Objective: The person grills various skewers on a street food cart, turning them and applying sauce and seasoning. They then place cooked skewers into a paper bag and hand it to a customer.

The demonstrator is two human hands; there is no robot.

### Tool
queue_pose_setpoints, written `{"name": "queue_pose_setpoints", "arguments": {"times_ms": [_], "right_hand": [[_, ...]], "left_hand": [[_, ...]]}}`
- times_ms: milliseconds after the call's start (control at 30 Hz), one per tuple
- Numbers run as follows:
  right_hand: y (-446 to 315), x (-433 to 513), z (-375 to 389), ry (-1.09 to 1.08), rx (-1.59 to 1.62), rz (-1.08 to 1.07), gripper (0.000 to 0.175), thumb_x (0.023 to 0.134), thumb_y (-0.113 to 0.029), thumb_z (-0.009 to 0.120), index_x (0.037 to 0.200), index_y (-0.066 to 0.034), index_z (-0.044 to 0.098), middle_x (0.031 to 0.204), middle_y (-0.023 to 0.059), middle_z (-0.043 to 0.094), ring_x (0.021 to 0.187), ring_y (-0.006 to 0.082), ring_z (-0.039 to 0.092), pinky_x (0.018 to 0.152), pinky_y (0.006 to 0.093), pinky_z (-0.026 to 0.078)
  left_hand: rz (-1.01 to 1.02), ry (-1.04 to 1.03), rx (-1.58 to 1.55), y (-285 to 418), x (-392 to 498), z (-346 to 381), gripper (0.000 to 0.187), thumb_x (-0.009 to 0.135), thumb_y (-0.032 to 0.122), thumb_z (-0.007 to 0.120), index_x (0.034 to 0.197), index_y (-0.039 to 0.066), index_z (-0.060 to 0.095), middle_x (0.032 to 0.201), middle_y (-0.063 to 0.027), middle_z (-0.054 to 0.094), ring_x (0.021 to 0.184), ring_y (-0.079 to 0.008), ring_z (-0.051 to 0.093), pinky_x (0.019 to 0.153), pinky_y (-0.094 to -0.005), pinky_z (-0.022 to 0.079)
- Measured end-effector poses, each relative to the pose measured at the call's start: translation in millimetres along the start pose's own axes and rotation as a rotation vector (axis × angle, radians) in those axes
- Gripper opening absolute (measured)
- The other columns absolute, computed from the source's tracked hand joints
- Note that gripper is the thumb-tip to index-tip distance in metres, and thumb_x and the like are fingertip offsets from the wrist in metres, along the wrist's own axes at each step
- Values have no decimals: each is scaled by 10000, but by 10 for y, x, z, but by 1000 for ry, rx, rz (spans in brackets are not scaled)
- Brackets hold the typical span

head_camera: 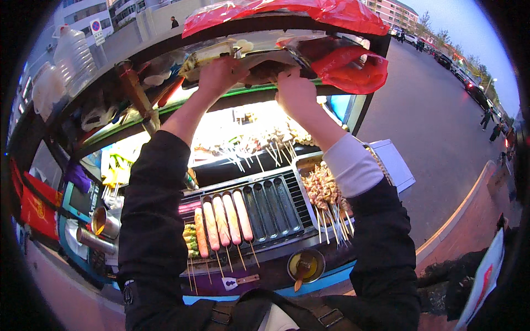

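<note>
Both arms reach up to the cart's upper shelf. My left hand (221, 76) is at the shelf edge, by a clear plastic-wrapped package (203, 60); what its fingers hold is hard to make out. My right hand (294, 89) has its fingers bent at a dark, open bag or container (269, 70), left of a red plastic bag (352, 70); its grip is unclear. Below, sausages on sticks (221, 219) lie in a grooved black grill pan (271, 209). Skewered meat (321, 186) fills a metal tray (298, 165) at the right.
Lit skewers (256, 140) lie behind the grill. Near the front edge are a bowl of oil with a brush (306, 267) and a small scraper (240, 281). Metal pots (105, 223) stand left. A post (136, 91) rises beside the shelf. Beyond is a road (405, 124) with people and cars.
</note>
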State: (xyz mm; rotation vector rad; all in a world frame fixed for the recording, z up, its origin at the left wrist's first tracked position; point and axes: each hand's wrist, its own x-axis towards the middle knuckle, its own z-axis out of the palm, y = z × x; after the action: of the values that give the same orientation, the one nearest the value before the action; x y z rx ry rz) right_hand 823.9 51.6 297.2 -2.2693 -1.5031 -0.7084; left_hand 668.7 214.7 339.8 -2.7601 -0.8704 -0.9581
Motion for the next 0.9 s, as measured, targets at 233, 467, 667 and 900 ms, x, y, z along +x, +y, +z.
{"name": "queue_pose_setpoints", "arguments": {"times_ms": [233, 467, 667, 900], "right_hand": [[126, -345, -221, 7, 170, 32, 567, 879, -475, 730, 1233, -62, 568, 1204, 231, 576, 935, 411, 705, 768, 526, 584], [293, -702, -125, 151, 184, 138, 782, 861, -595, 714, 1355, -21, 520, 1212, 276, 622, 1011, 431, 694, 840, 514, 579], [202, -392, 201, 19, 656, 315, 674, 787, -351, 833, 1229, 74, 552, 1028, 293, 704, 943, 376, 736, 783, 462, 600], [-315, -300, 417, 96, 1114, 500, 522, 800, -126, 823, 1164, 60, 498, 885, 173, 724, 643, 229, 737, 565, 355, 625]], "left_hand": [[139, 276, -29, -259, -824, -932, 251, 909, 259, 768, 1080, 75, 770, 997, -103, 766, 841, -240, 759, 735, -348, 590], [85, 419, -113, -590, -2738, -2018, 204, 869, 96, 793, 1056, 30, 745, 978, -122, 756, 911, -220, 753, 789, -329, 580], [-128, 376, -2, -961, -4903, -2478, 167, 926, 78, 729, 1073, -1, 734, 940, -118, 740, 766, -197, 688, 717, -320, 544], [-911, 451, -318, -1151, -6703, -2510, 234, 990, 160, 685, 1145, -10, 725, 959, -47, 719, 764, -95, 626, 671, -252, 521]]}}
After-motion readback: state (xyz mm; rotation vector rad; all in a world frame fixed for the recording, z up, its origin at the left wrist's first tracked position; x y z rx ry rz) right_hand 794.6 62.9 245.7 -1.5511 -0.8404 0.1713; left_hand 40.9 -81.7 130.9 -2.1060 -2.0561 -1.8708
